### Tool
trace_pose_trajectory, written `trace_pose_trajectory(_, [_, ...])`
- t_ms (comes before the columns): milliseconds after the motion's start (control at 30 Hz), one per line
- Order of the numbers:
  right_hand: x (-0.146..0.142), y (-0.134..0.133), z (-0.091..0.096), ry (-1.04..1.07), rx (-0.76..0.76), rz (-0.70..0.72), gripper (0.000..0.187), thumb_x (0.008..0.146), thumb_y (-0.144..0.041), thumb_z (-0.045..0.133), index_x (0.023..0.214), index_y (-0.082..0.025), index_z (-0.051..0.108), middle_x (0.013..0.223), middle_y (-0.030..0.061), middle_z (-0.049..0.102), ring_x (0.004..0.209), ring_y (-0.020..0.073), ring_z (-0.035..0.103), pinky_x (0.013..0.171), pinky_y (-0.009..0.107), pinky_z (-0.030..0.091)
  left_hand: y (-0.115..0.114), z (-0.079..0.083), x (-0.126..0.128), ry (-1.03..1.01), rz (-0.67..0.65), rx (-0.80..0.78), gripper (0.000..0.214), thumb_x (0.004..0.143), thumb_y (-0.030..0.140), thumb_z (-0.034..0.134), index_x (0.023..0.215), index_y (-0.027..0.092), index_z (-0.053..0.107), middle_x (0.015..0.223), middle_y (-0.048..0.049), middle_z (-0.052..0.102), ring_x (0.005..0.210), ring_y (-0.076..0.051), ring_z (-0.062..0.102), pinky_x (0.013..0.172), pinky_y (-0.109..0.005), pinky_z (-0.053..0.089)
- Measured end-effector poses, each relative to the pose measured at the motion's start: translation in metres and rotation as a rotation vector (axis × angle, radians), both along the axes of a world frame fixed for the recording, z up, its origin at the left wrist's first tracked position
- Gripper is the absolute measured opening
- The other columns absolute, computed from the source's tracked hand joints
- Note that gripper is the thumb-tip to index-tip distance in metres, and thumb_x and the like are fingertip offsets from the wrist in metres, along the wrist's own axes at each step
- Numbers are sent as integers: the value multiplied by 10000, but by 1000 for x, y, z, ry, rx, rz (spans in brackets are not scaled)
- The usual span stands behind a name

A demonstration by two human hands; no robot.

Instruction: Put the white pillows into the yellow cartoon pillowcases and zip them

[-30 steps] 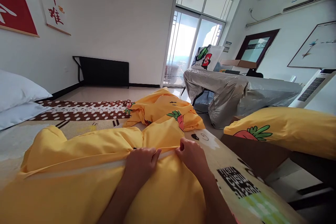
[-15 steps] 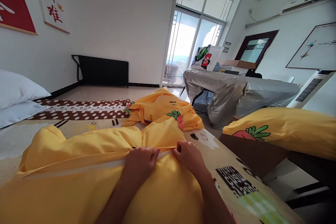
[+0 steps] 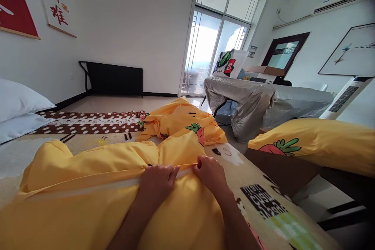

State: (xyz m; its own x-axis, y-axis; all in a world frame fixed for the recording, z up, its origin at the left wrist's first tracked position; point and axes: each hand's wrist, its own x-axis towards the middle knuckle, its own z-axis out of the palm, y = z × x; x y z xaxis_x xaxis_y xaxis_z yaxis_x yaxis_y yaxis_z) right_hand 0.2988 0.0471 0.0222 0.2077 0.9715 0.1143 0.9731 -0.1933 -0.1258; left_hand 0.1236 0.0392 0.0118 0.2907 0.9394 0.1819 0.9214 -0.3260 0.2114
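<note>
Hands at the seam of a stuffed yellow cover lying on a bed with a printed sheet. The left hand rests palm down on the cover, its fingers curled over the pale strip that runs along the cover's opening. The right hand, just beside the left hand, is closed in a pinch on the yellow cloth at the end of the same strip; the two hands nearly touch, and whether a zip pull sits between the fingers cannot be told. The cover fills the near side of the bed, and both forearms lie across it.

Beyond the cover, toward the window, a loose heap of yellow cloth with a carrot print lies on the far edge of the bed. To the left of that heap, a brown spotted blanket stretches across the bed, and two white pillows are stacked at its left end. To the right of the bed, a yellow pillow with the same carrot print rests on a dark surface. Behind it stands a piece of furniture under a silver sheet, with a cardboard box on top. A glass balcony door stands behind the bed, and a black radiator is set against the wall to the left of that door.
</note>
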Motion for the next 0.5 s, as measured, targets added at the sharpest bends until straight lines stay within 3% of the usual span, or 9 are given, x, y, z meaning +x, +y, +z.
trace_pose_trajectory(500, [-1,1,-2,-23,18,-25,142,816,-242,492,794,-206,627,836,63,695,821,202,655,600,268,301,0,-3,0,-16,-32,20,483,973,430,297,775,207,677,782,-65,730,750,-214,687,583,-273,350])
